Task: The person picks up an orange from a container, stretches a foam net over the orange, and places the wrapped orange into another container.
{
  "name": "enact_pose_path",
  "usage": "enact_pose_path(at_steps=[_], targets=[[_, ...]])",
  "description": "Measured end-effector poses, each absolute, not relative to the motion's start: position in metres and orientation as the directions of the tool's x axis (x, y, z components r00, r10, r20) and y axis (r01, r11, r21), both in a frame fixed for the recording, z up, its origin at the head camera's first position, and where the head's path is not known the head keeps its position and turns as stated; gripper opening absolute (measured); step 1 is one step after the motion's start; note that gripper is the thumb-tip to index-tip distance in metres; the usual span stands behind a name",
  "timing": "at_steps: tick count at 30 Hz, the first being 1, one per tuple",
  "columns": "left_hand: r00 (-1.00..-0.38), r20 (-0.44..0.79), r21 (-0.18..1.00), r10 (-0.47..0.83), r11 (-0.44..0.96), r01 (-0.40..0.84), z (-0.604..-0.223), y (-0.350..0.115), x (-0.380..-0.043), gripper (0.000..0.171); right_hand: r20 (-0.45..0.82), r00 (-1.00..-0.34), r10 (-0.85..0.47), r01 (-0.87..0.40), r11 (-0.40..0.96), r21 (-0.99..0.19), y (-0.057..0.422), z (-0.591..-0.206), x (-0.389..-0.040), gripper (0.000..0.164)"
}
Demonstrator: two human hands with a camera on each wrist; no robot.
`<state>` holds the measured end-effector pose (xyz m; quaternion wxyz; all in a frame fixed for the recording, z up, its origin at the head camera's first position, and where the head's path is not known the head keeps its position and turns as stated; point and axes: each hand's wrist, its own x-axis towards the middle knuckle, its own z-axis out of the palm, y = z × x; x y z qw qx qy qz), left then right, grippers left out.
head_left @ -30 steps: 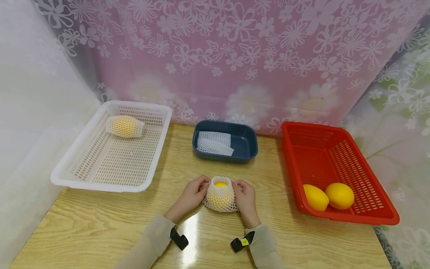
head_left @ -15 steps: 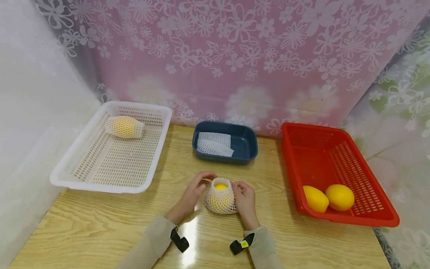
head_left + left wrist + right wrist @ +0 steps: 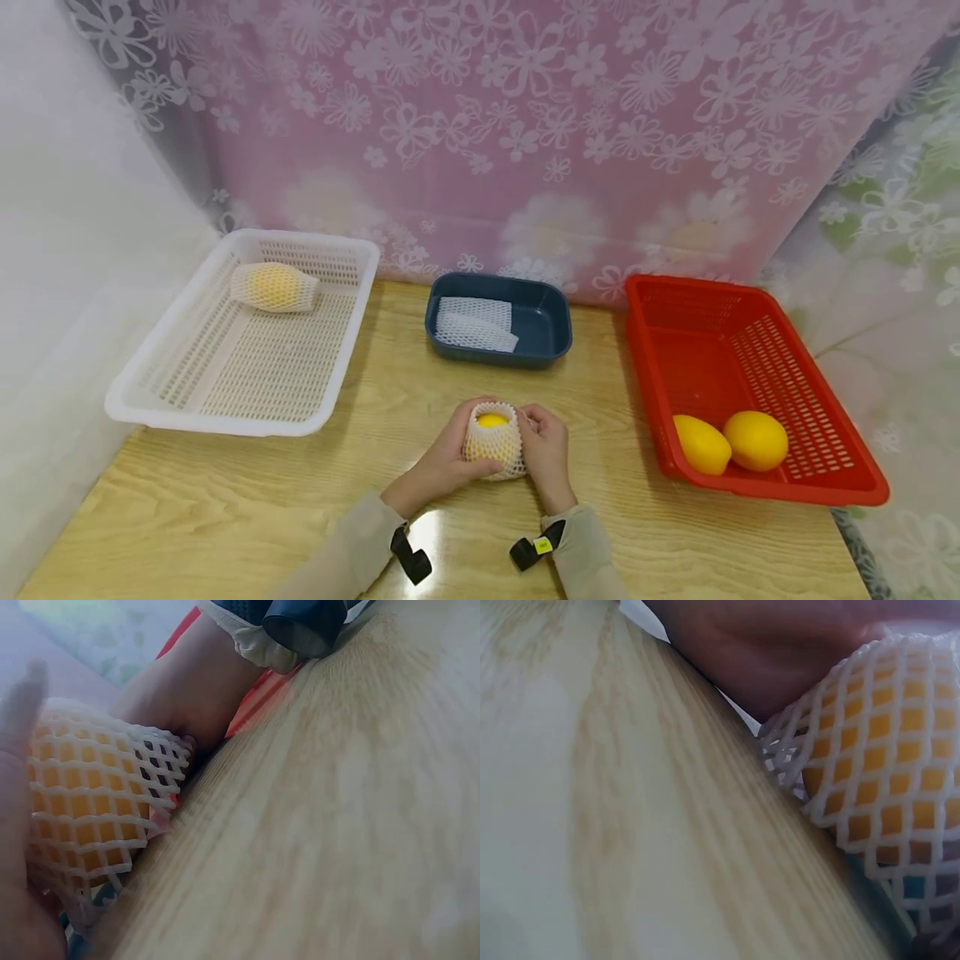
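Observation:
A yellow oval fruit [image 3: 492, 421] sits in a white foam fruit net [image 3: 504, 452] at the table's middle, its top bare within the net's round upper opening. My left hand [image 3: 442, 461] wraps it from the left, thumb across the front and fingers behind. On the right side, my right hand [image 3: 548, 454] pinches the net's edge between thumb and fingers. In the left wrist view the net [image 3: 88, 791] is stretched over the fruit, with loose mesh at its lower end. The right wrist view shows the same mesh [image 3: 900, 757] close up.
At the left stands a white basket [image 3: 347, 333] with a netted yellow fruit [image 3: 273, 287]. A dark blue tray [image 3: 546, 329] behind the hands holds flat foam nets [image 3: 474, 323]. The red basket [image 3: 647, 375] at the right contains two bare yellow fruits [image 3: 756, 440].
My left hand let go of the net's left edge, opened beside it, then moved right and closed round the netted fruit. My right hand keeps its pinch on the right edge.

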<state>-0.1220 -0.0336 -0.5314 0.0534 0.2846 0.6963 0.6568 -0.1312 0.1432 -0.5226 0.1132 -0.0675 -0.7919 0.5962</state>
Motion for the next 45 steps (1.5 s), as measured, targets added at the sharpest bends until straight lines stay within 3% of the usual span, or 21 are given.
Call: enact_pose_path(at_steps=[8,29,35,41,45], targets=[[-0.869,0.211,0.963,0.447,0.057,0.263,-0.528,-0.032,-0.119,0.081,0.153,-0.964,0.218,-0.07,0.346,-0.936,0.144,-0.522,-0.13,0.015],[-0.817,0.234,0.937,0.527,0.1,0.334,-0.529,-0.04,-0.124,0.094,0.263,-0.954,0.141,-0.123,0.617,-0.777,0.146,-0.523,-0.125,0.007],[-0.816,0.25,0.929,0.52,0.109,0.354,-0.533,-0.041,-0.126,0.094,0.283,-0.946,0.157,-0.141,0.585,-0.799,0.147,-0.528,-0.125,0.004],[-0.847,0.246,0.945,0.471,0.077,0.317,-0.531,-0.042,-0.125,0.095,0.441,-0.879,0.182,-0.287,0.535,-0.794,0.146,-0.529,-0.127,0.008],[-0.88,0.239,0.964,0.411,0.007,0.266,-0.53,-0.042,-0.123,0.098,0.436,-0.887,0.152,-0.373,0.321,-0.87,0.145,-0.529,-0.127,0.008]])
